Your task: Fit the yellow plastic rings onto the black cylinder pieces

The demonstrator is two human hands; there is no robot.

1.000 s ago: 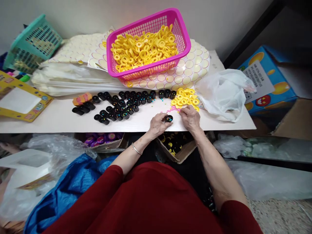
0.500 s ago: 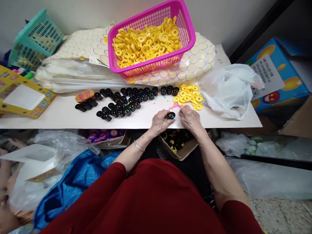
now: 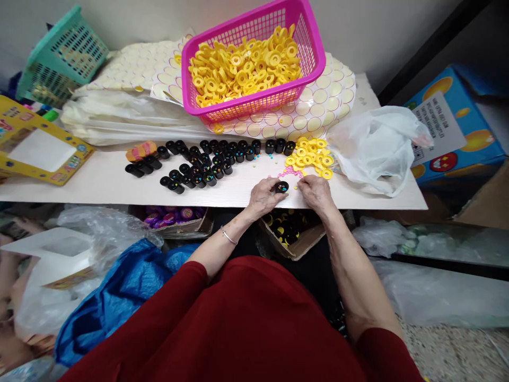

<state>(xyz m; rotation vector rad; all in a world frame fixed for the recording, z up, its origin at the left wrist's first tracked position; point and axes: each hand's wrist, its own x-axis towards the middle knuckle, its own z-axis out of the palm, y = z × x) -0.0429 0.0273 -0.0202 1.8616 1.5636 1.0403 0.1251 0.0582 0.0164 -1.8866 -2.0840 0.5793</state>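
Note:
My left hand [image 3: 264,197] is closed around a small black cup [image 3: 282,187], its open top up, with tiny coloured beads inside. Just right of it, my right hand [image 3: 316,192] rests near the tabletop with its fingers bent together; whether a bead is pinched in them is too small to see. Pink beads [image 3: 291,172] lie in a loose patch beyond the fingertips. Behind them is a pile of yellow ring-shaped pieces [image 3: 312,155]. Several more black cups [image 3: 199,181] stand in uneven rows to the left, many holding beads.
A pink basket [image 3: 254,102] of yellow pieces stands on stacked sheets at the back. A white plastic bag [image 3: 374,154] lies at right, a yellow box [image 3: 43,146] at left. Below the table edge is a carton [image 3: 306,245] of black and yellow pieces.
My right hand has shifted slightly to the right, away from the cup, and a small yellow bead now shows between the hands. My left hand still holds the same cup.

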